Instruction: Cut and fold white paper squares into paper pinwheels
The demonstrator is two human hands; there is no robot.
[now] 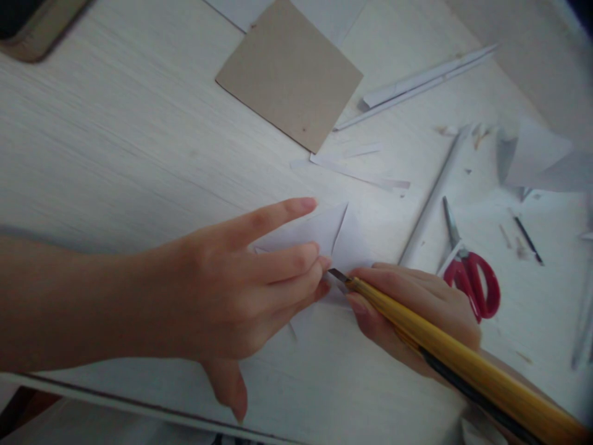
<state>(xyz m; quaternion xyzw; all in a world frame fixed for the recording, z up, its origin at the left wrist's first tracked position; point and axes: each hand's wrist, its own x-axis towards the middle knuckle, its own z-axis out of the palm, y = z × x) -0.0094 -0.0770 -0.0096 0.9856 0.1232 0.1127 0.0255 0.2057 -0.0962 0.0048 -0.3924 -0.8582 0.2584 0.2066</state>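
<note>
My left hand point(231, 290) lies over a folded white paper point(359, 238), its index finger and thumb stretched apart and the other fingertips pressing on the sheet. My right hand point(428, 300) grips a yellow-handled utility knife point(463, 358) held at a slant. The tip of its blade point(339, 275) is at the paper, right beside my left fingertips. Whether the blade has gone into the paper is hidden by my fingers. A slit or fold edge runs up through the paper above the blade.
Red-handled scissors point(484, 281) lie beyond my right hand, near a rolled paper tube point(435, 191). A square of brown cardboard point(290, 77), paper strips point(356, 173), folded paper sticks point(417, 83) and crumpled paper point(542, 154) lie farther off. The table's near edge point(115, 402) runs below.
</note>
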